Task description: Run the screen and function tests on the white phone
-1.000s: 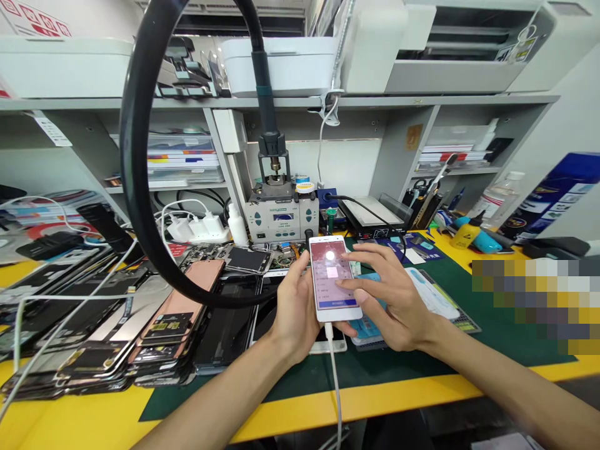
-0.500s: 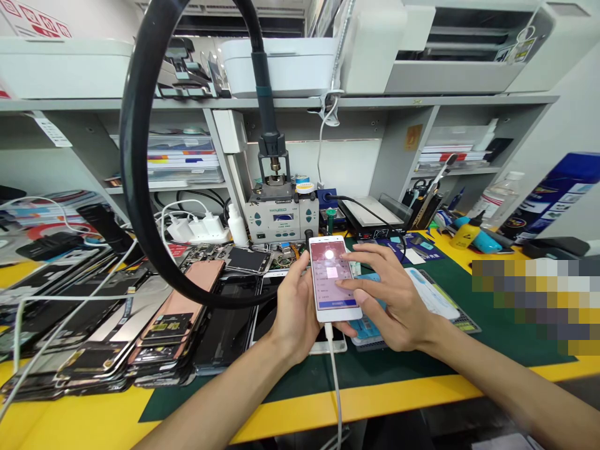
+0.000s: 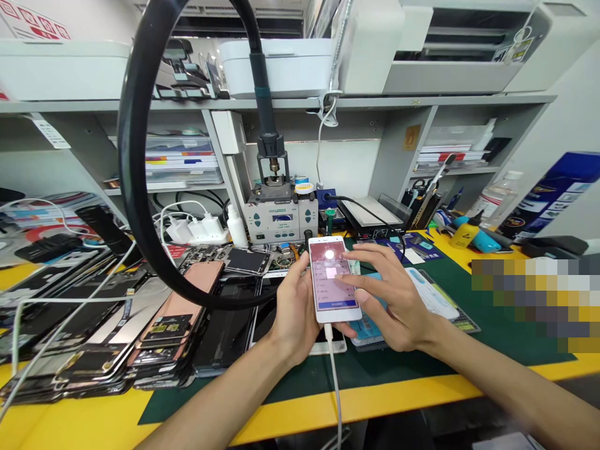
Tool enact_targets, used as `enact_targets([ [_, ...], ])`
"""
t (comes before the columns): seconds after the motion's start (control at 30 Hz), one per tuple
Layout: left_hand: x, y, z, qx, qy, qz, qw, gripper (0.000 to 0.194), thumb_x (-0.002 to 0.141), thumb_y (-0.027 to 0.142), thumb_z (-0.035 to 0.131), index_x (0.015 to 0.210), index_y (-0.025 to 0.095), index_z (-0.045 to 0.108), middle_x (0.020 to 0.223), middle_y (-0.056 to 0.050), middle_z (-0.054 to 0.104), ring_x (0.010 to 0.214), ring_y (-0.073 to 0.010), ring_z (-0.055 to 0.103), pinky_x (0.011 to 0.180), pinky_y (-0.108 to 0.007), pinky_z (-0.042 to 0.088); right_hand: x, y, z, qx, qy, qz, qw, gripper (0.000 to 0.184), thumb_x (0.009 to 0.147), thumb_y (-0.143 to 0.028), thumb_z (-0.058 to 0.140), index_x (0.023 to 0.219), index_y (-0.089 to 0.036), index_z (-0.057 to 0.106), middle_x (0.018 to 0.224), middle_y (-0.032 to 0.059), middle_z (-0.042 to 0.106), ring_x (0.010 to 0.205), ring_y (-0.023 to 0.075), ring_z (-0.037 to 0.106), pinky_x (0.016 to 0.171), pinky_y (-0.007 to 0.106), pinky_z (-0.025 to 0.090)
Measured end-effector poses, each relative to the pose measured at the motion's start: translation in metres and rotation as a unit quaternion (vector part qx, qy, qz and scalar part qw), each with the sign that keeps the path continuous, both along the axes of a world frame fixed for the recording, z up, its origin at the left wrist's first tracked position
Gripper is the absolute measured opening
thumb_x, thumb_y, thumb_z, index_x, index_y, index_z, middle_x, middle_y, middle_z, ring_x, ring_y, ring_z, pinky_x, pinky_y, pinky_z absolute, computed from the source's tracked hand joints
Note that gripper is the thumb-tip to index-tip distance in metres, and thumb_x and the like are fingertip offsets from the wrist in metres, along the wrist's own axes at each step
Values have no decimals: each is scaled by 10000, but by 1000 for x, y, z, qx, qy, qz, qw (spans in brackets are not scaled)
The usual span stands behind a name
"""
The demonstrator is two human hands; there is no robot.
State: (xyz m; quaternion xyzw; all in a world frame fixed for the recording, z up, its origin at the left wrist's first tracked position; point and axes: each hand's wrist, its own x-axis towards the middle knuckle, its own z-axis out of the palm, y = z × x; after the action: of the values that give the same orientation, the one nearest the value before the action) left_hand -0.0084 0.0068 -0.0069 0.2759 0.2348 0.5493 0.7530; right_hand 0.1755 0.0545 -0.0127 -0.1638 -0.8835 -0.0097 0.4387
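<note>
Your left hand (image 3: pixel 296 315): fingers wrapped round the white phone (image 3: pixel 332 297); your right hand (image 3: pixel 396 303): fingers loosely spread at the screen (image 3: pixel 332 284), touch uncertain; phone: held over the green mat (image 3: pixel 407 378), white cable (image 3: pixel 334 375) at its 6 o'clock, probably light, rigid, slick, easily cracked, best gripped by its long edges; grey station (image 3: pixel 281 222): at its 11 o'clock

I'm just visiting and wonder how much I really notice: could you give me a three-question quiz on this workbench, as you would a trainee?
1. Fill in: the bare right hand has its fingers over the white rectangular phone's lit ____.
2. True or false: a thin white cable is plugged into the phone's lower edge.
3. Multiple choice: what holds the phone?
A) The glossy black looped hose
B) The bare left hand
C) The boxy grey device with a small display

Key: 1. screen; 2. true; 3. B.
</note>
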Motion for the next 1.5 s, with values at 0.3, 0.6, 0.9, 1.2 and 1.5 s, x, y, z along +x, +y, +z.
enact_targets([
  [0.3, -2, 1, 0, 3, 9, -18, 1000, 613, 981, 559, 402, 1428, 160, 535, 1113, -161, 702, 912, -291, 712, 605, -350, 624, 2, 13, -5, -260, 174, -37, 949, 443, 955, -318, 533, 1393, -248, 529, 1278, 128, 620, 1153, 285, 615, 933, 498, 544],
  [0.6, -7, 5, 2, -25, 8, -60, 998, 659, 983, 606, 371, 1427, 141, 517, 1194, -193, 679, 986, -311, 696, 683, -408, 627, -3, 18, 14, -660, 222, 92, 712, 488, 820, -247, 616, 1304, -192, 577, 1177, 138, 685, 903, 234, 699, 646, 356, 592],
  [0.9, -7, 6, 11, -43, -22, -101, 994, 640, 980, 581, 405, 1447, 148, 471, 1218, -198, 664, 1010, -326, 690, 801, -487, 590, 6, 17, 23, -735, 139, 258, 611, 589, 800, -138, 623, 1379, -215, 552, 1228, 127, 687, 902, 214, 686, 653, 329, 595],
  [1.2, -7, 14, 31, -117, -3, -132, 984, 595, 947, 615, 459, 1362, 192, 515, 1225, -188, 657, 991, -319, 689, 821, -486, 550, 6, 20, 16, -747, 159, 300, 572, 594, 788, -87, 588, 1360, -226, 510, 1208, 108, 695, 942, 231, 705, 715, 384, 627],
  [1.5, -14, 25, 16, -82, -28, -148, 985, 632, 967, 587, 398, 1369, 111, 503, 1177, -221, 671, 978, -345, 694, 796, -503, 554, 2, 18, 12, -727, 165, 274, 608, 535, 782, -89, 574, 1302, -217, 561, 1114, 77, 715, 852, 187, 697, 644, 305, 609],
])
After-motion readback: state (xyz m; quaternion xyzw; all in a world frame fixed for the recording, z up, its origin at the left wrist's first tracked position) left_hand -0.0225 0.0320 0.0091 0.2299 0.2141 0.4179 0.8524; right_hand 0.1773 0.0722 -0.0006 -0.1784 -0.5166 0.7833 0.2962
